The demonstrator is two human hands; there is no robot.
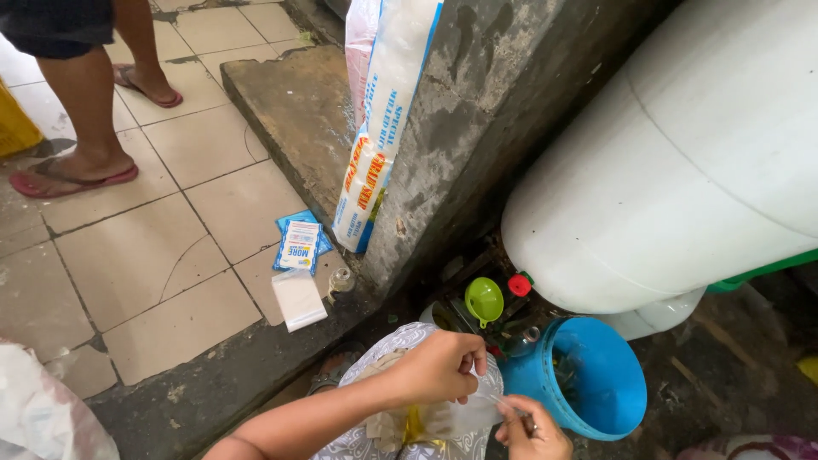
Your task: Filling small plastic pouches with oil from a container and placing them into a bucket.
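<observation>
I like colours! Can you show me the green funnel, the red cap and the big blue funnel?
green funnel (484,298), head view, on its inner bowl.
red cap (519,284), head view, on its top.
blue funnel (607,388), head view, on its inner wall.

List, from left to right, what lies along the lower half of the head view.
White plastic sack → small white packet on the tiles → left hand on a clear plastic bag → green funnel → red cap → blue bucket.
</observation>
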